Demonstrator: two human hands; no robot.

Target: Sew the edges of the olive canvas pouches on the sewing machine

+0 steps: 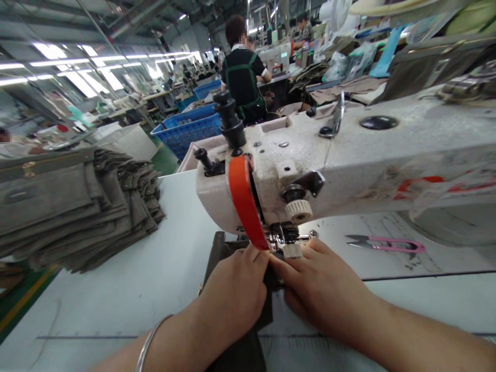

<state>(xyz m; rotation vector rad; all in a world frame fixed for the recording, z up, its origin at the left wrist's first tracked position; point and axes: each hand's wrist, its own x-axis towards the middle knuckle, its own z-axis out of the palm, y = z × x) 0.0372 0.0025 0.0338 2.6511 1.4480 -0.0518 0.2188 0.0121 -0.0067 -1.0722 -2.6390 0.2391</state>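
Observation:
A white sewing machine (349,150) reaches in from the right, with an orange guard (245,201) on its head. Dark olive fabric (240,351) lies under the needle area and runs down toward me. My left hand (236,284) presses on this fabric just left of the presser foot, its fingers closed and bent at the cloth. Close on the other side, my right hand (313,279) also has its fingers closed at the fabric edge, right by the foot. The two thumbs almost meet in front of the needle. My hands hide the stitching spot.
A tall stack of olive fabric pieces (77,206) stands at the table's left. Pink thread snips (387,244) lie on the machine bed to the right. Beyond the machine are blue crates (189,129) and a person (244,72) seated with their back to me.

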